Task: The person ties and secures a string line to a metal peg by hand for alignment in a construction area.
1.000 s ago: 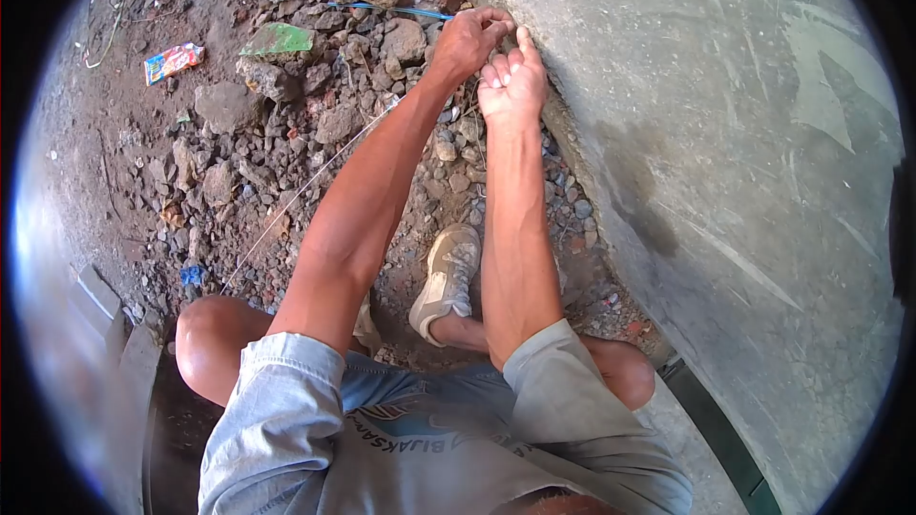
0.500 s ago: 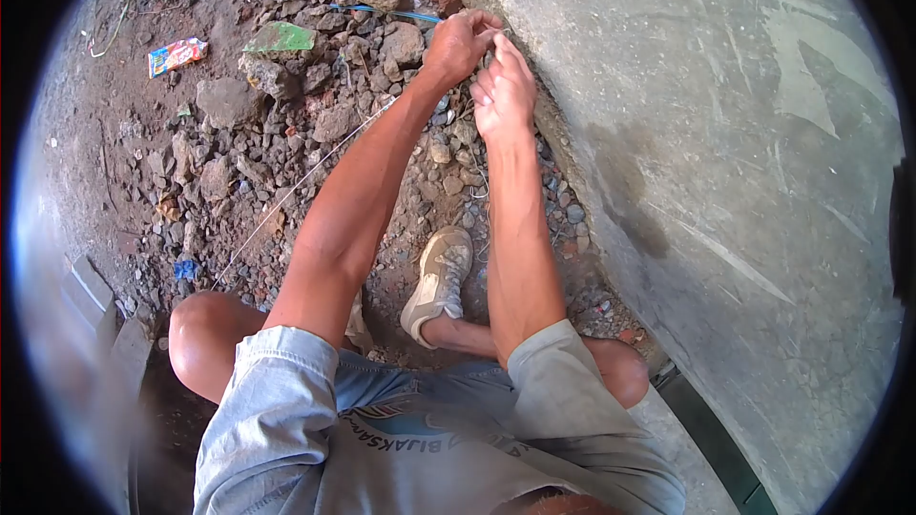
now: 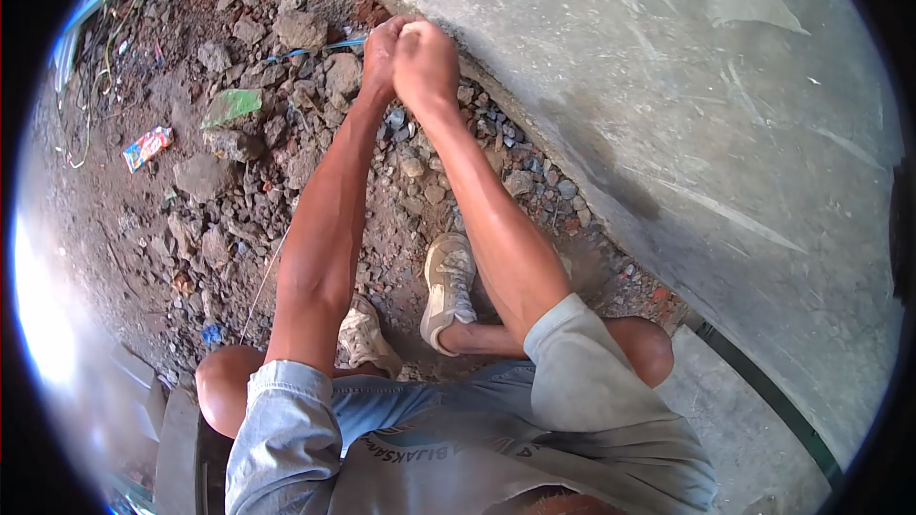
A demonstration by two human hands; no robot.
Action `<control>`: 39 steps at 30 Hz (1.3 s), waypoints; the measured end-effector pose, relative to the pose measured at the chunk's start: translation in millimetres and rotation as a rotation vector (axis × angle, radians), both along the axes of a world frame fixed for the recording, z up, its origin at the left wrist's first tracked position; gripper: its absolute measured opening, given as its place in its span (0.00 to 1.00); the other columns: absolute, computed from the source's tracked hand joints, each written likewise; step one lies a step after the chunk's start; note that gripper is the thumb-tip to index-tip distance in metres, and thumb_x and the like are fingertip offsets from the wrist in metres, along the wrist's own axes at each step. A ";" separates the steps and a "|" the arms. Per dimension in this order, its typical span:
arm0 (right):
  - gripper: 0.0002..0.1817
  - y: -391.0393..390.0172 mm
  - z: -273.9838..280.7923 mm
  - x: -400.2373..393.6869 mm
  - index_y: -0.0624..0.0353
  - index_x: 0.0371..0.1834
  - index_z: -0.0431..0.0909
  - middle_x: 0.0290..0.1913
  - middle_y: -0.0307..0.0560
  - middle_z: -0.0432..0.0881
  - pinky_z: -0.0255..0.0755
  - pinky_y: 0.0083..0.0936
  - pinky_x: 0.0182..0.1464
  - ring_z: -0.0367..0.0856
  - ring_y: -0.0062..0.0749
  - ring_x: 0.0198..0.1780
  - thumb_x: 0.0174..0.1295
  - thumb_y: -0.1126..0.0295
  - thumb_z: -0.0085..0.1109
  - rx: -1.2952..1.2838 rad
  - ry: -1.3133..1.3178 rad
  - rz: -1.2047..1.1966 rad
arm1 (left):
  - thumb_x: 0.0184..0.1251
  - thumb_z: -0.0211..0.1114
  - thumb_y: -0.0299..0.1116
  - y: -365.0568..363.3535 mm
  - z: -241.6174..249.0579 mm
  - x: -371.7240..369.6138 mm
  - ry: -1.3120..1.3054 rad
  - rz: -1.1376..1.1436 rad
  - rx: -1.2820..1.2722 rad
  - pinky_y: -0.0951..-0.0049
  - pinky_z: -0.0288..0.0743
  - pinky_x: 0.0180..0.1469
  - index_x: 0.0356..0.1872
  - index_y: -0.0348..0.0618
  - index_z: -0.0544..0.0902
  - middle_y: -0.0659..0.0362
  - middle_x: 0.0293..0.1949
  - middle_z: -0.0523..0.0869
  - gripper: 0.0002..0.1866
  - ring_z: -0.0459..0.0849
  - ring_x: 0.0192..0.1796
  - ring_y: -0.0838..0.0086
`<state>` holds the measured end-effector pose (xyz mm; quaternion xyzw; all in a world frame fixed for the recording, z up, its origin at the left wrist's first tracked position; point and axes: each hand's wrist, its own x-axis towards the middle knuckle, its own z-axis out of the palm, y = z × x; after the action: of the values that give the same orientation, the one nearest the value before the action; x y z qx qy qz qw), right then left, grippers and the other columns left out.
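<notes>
Both arms reach forward to the foot of a grey concrete slab (image 3: 668,124), where rubble meets its edge. My left hand (image 3: 382,55) is closed, with the fingers curled. Pressed against it, my right hand (image 3: 426,59) is closed too, with its back toward me. Whatever the fingers hold is hidden. A thin blue strip (image 3: 324,48) lies on the stones and ends beside my left hand. Lower down, a thin pale string (image 3: 264,278) runs across the dirt and passes behind my left forearm.
Rocks and gravel (image 3: 215,248) cover the ground at left. Among them lie a green shard (image 3: 232,107), a colourful wrapper (image 3: 148,148) and a blue scrap (image 3: 213,334). My shoes (image 3: 448,291) stand on the dirt below my hands. A dark gap (image 3: 763,386) runs along the slab at lower right.
The hands have come together, and the right hand has turned so its back faces me. The view has shifted, placing the hands further left in the picture. The left shoe shows more.
</notes>
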<state>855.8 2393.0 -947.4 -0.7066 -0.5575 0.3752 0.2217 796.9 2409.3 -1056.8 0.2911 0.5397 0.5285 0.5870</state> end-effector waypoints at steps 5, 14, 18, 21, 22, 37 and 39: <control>0.11 -15.1 0.4 36.3 0.50 0.30 0.70 0.15 0.27 0.57 0.49 0.19 0.15 0.54 0.18 0.14 0.74 0.64 0.51 -0.328 1.381 -0.741 | 0.69 0.65 0.33 -5.9 51.4 6.4 0.390 -0.008 -0.083 0.73 0.80 0.40 0.47 0.31 0.85 0.57 0.34 0.89 0.14 0.84 0.34 0.78; 0.18 -19.2 -35.4 42.1 0.50 0.25 0.66 0.14 0.28 0.57 0.52 0.19 0.17 0.53 0.19 0.14 0.78 0.63 0.42 -0.353 1.571 -0.824 | 0.68 0.66 0.32 10.2 48.8 -13.5 0.139 -0.197 -0.139 0.78 0.71 0.27 0.41 0.35 0.85 0.61 0.30 0.87 0.10 0.79 0.29 0.81; 0.18 -8.2 -35.7 46.6 0.50 0.24 0.66 0.13 0.28 0.58 0.52 0.19 0.17 0.54 0.19 0.13 0.78 0.63 0.42 -0.362 1.492 -0.817 | 0.67 0.67 0.33 13.9 49.5 -16.6 -0.099 -0.206 -0.309 0.84 0.64 0.22 0.37 0.40 0.84 0.64 0.28 0.84 0.07 0.76 0.27 0.84; 0.20 -11.3 -45.7 54.4 0.50 0.22 0.65 0.13 0.29 0.57 0.52 0.19 0.17 0.54 0.19 0.13 0.78 0.63 0.41 -0.393 1.606 -0.807 | 0.67 0.66 0.34 18.8 53.7 -12.9 -0.236 -0.167 -0.512 0.86 0.59 0.18 0.32 0.43 0.83 0.66 0.26 0.81 0.07 0.73 0.25 0.86; 0.21 -13.6 -51.0 57.2 0.50 0.21 0.65 0.13 0.29 0.57 0.52 0.19 0.18 0.54 0.19 0.13 0.78 0.63 0.41 -0.391 1.633 -0.809 | 0.67 0.66 0.34 20.5 52.4 -14.3 -0.255 -0.179 -0.528 0.86 0.58 0.18 0.31 0.43 0.82 0.66 0.26 0.81 0.07 0.73 0.25 0.86; 0.11 -88.1 -105.7 109.3 0.58 0.49 0.81 0.39 0.43 0.83 0.74 0.30 0.41 0.81 0.31 0.37 0.74 0.69 0.50 0.124 0.099 -0.059 | 0.70 0.67 0.38 -13.9 52.2 -13.7 -0.099 -0.292 -0.379 0.81 0.67 0.26 0.45 0.43 0.84 0.66 0.29 0.81 0.11 0.72 0.27 0.83; 0.13 -79.3 -38.7 96.0 0.61 0.51 0.81 0.47 0.46 0.86 0.73 0.30 0.53 0.82 0.34 0.45 0.73 0.67 0.51 -0.034 -0.005 -0.044 | 0.71 0.65 0.41 -19.7 74.7 -34.7 -0.028 -0.289 -0.248 0.82 0.68 0.28 0.47 0.42 0.85 0.66 0.30 0.82 0.14 0.71 0.27 0.83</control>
<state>951.9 2313.7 -986.1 -0.7233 -0.5359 0.3778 0.2166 762.3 2389.6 -982.1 0.2838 0.5447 0.3722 0.6959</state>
